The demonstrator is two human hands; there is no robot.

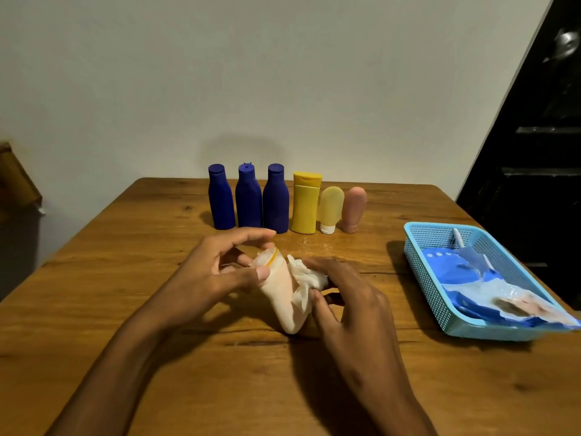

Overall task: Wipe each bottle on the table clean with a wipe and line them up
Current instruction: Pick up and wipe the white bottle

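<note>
My left hand (217, 272) pinches the cap end of a pale peach tube bottle (281, 294) that lies tilted over the table's middle. My right hand (342, 297) grips a crumpled white wipe (306, 278) and holds it against the tube's side. At the back stands a row of bottles: three dark blue bottles (248, 199), a yellow bottle (305, 202), a small pale yellow tube (330, 209) on its white cap, and a pink tube (353, 209).
A light blue plastic basket (418, 247) sits at the right edge of the wooden table (125, 278), holding a blue wipe packet (471, 272). A wall stands behind the bottle row; a dark door is at far right.
</note>
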